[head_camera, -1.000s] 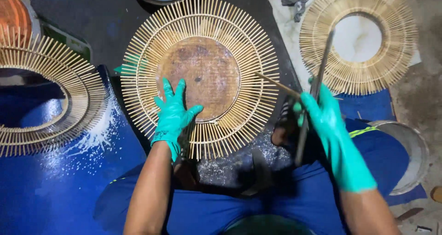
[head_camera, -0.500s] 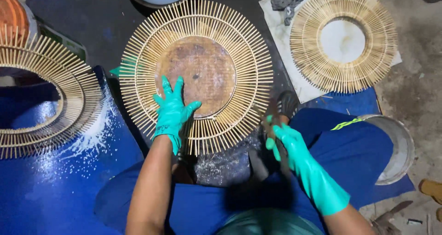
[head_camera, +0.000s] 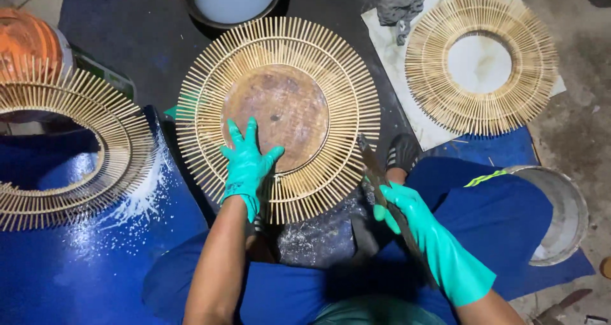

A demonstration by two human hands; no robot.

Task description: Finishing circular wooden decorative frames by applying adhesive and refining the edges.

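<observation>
1. The left hand (head_camera: 247, 162), in a green glove, lay flat with fingers spread on the lower left part of a round sunburst frame (head_camera: 278, 116) made of thin bamboo sticks; its grip was apart, pressing rather than holding.
2. The frame lay on the dark floor in front of the person's knees, with a rusty brown disc (head_camera: 280, 112) filling its middle; the fingertips of the left hand reached onto that disc.
3. The right hand (head_camera: 407, 213), also gloved in green, had its grip clamped on a long dark blade (head_camera: 382, 178), which slanted up and left so that its tip sat just beside the lower right rim of the frame.
4. A dark shoe (head_camera: 401, 153) showed just right of the blade, above the blue trouser leg.
5. A 2nd, similar stick frame (head_camera: 480, 64) with an open middle rested on a pale sheet (head_camera: 388, 29) at upper right, well apart from the hands, and a grey rag (head_camera: 400, 7) lay on that sheet's corner.
6. A 3rd stick frame (head_camera: 63, 147) sat at the left over a blue surface (head_camera: 95, 268) dusted with white powder.
7. A dark-rimmed bowl (head_camera: 232, 3) stood above the middle frame, and a grey metal basin (head_camera: 560, 213) stood at lower right.
</observation>
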